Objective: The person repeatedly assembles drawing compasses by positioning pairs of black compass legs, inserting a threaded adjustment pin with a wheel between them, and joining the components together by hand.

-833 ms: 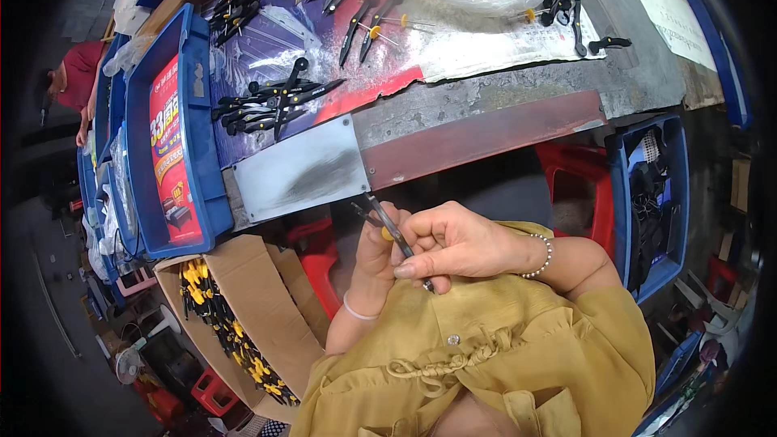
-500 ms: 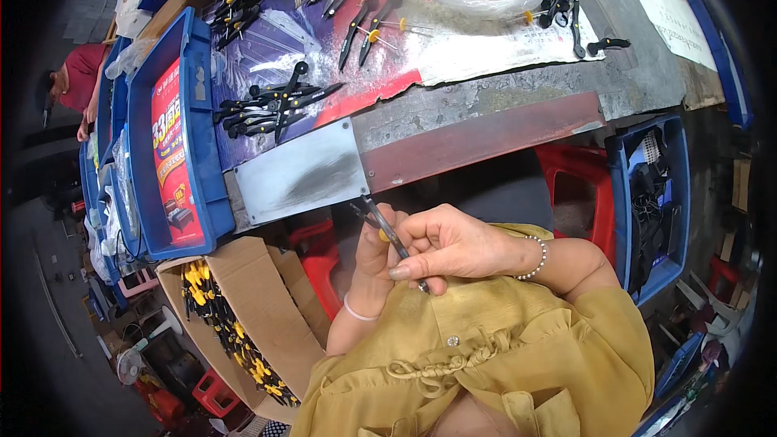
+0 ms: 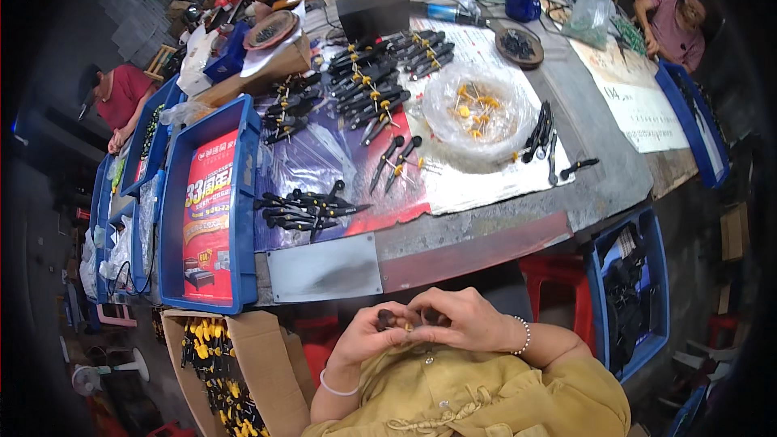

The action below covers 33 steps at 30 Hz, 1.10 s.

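My left hand (image 3: 366, 340) and my right hand (image 3: 461, 320) meet close to my chest, below the table edge. Between them they pinch a small black tool part (image 3: 387, 320) with a short yellow piece at the fingertips. Both hands have their fingers curled around it. On the table ahead lies a heap of black handles (image 3: 303, 209), nearest to my hands. Further back sit rows of black tools with yellow tips (image 3: 376, 77) and a clear bag of yellow pieces (image 3: 473, 109).
A blue tray (image 3: 247, 194) with a red printed sheet stands at the left. A cardboard box (image 3: 271, 356) of black and yellow parts sits by my left knee, a blue crate (image 3: 660, 291) of black parts at the right. Other people work at the far left and far right.
The view has tilted up to take in more of the table. My hands turned the long black tool from pointing up-left to lying between both sets of fingertips, held closer together.
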### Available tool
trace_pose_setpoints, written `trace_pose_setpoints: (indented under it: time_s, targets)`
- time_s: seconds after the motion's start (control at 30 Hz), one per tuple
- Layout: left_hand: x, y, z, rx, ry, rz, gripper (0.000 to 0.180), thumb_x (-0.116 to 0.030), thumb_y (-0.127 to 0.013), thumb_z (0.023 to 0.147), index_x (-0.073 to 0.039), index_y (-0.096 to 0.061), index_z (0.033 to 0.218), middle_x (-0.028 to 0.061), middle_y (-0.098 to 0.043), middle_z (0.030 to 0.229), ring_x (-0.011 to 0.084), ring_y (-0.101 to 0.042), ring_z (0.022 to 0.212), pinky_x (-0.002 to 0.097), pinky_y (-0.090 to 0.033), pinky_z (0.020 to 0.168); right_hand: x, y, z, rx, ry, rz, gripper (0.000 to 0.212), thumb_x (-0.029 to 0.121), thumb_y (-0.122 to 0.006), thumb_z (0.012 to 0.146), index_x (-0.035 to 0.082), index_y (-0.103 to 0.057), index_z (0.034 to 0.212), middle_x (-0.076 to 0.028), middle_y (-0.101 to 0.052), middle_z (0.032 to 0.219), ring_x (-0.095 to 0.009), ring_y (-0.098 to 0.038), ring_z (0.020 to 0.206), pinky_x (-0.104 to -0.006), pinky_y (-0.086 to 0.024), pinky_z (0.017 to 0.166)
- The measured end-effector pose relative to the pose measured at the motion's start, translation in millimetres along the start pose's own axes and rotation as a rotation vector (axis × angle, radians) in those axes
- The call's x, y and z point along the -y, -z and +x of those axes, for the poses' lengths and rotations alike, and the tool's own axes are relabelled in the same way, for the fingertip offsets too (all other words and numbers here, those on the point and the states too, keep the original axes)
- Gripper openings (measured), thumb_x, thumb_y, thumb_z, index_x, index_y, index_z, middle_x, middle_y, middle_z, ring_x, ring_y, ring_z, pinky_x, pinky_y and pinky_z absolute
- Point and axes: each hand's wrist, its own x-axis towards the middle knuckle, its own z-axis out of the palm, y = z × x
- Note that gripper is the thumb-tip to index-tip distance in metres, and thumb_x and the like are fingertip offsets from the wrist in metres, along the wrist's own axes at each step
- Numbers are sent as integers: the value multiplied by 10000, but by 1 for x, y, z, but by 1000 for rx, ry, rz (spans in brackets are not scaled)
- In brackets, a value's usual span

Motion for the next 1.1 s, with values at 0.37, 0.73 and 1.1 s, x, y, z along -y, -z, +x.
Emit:
trace_pose_setpoints:
  time_s: [0.37,0.73,1.1]
  targets:
    - [-49,-30,19,98,-7,264,755,-138,-766,718,-3,-323,1314,79,-437,1234,148,-441,1130,304,-431,879,-7,5,8,79,222,-70,338,211,-658,795,143,-575,1115,-90,-617,784,-278,-607,598,-331,-479,516]
    - [-34,-73,14,-390,-543,1303,747,-362,-824,582,-49,-395,1108,199,-368,1205,420,-357,1207,575,-251,949,0,9,17,-342,-171,218,150,98,-582,870,-28,-526,930,-25,-580,691,-49,-542,543,-188,-434,483]
    - [-53,-67,6,-304,-433,1355,590,-244,-804,601,-31,-481,1045,226,-354,1262,411,-349,1218,566,-284,945,-10,7,3,-345,-168,379,128,89,-552,891,0,-486,953,-26,-547,697,-58,-525,576,-203,-419,516]
